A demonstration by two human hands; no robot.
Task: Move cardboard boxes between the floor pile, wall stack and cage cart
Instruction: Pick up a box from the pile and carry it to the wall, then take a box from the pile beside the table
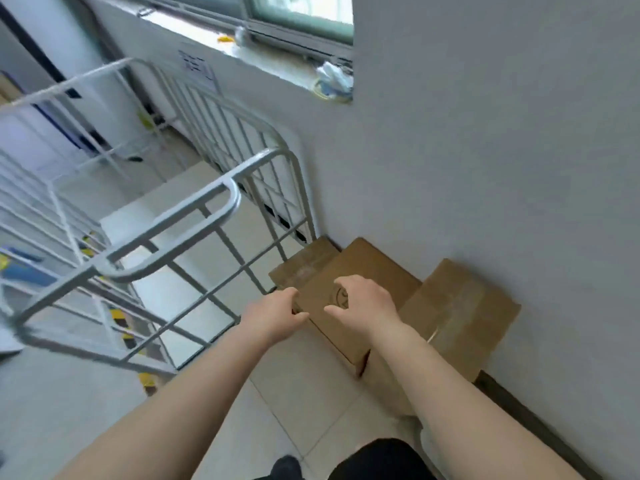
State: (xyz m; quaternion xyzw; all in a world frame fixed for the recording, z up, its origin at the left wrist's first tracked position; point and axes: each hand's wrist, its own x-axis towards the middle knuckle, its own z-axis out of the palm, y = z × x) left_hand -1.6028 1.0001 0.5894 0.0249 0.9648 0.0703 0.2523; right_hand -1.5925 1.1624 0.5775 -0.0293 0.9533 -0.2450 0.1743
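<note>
Brown flat cardboard box lies beneath both hands. Left hand curls at its edge; right hand hovers spread, fingers bent.

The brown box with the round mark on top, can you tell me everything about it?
The flat brown cardboard box with a round printed mark lies topmost on other cardboard boxes by the grey wall, beside the metal cage cart. It looks closed. The left hand curls at its near-left edge; the right hand hovers curled over the mark, contact unclear.
</note>
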